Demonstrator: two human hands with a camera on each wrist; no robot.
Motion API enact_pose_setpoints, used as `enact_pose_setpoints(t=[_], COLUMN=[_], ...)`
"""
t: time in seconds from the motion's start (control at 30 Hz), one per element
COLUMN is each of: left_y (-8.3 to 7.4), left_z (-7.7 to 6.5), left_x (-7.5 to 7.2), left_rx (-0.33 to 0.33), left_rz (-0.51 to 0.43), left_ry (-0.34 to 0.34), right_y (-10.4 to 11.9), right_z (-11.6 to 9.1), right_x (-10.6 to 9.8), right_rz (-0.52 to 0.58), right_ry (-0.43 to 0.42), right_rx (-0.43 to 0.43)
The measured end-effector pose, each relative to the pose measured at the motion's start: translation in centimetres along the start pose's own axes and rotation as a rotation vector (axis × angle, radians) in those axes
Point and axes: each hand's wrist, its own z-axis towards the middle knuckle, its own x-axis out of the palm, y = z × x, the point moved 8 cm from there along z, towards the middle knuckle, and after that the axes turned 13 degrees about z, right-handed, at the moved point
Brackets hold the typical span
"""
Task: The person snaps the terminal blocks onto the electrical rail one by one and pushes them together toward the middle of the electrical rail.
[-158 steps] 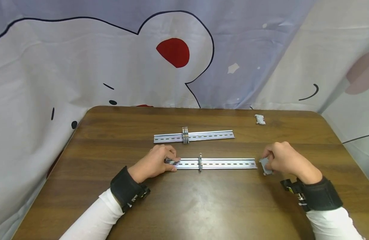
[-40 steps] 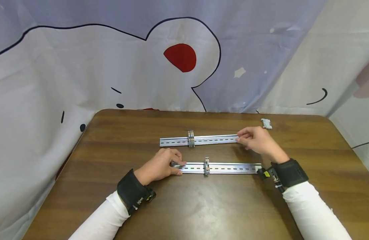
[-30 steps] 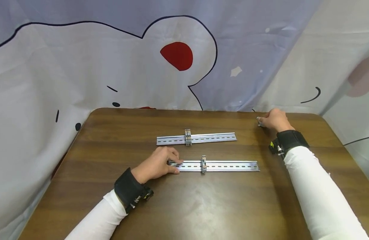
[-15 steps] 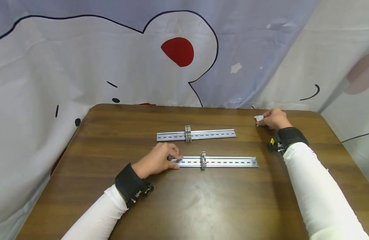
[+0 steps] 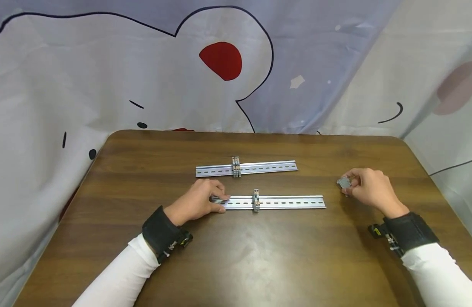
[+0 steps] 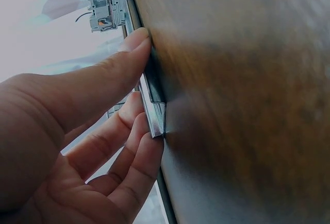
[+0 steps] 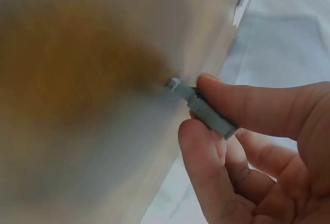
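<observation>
My left hand [image 5: 197, 200] grips the left end of the nearer slotted metal DIN rail [image 5: 293, 202], thumb on the front edge and fingers on the back one. Grey terminal blocks [image 5: 256, 201] sit clipped on this rail, a little right of that hand; they show at the top of the left wrist view. My right hand [image 5: 372, 187] pinches a loose grey terminal block [image 7: 209, 115] between thumb and fingertips, above the table to the right of the rail's right end. Part of that block is hidden by the fingers.
Behind the nearer rail lies a second DIN rail [image 5: 268, 167], slightly slanted, with several terminal blocks [image 5: 236, 166] clipped near its middle. Both lie on a brown wooden table [image 5: 236, 264]. A printed cloth [image 5: 144, 76] hangs behind the table's back edge.
The right hand set a block on the nearer rail, touched the farther rail's right end, then picked up the block at the back right and brought it forward. The left hand has stayed.
</observation>
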Motion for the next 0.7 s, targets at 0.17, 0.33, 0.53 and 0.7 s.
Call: enact_pose_setpoints(t=[0.17, 0.33, 0.53, 0.7], left_y=[0.1, 0.2, 0.3, 0.0], left_z=[-0.1, -0.1, -0.1, 0.0], left_x=[-0.5, -0.7, -0.4, 0.0], left_rx=[0.011, 0.0, -0.019, -0.017], left_rz=[0.015, 0.006, 0.021, 0.023], left_ry=[-0.043, -0.027, -0.007, 0.006], right_y=[2.8, 4.9, 6.7, 7.4], right_z=[-3.0, -3.9, -3.1, -2.4], right_x=[0.8, 2.0, 2.9, 3.2], right_rz=[0.052, 0.121, 0.1, 0.021], right_ry=[-0.058, -0.047, -0.094, -0.096], right_rx=[-0.072, -0.083, -0.142, -0.164])
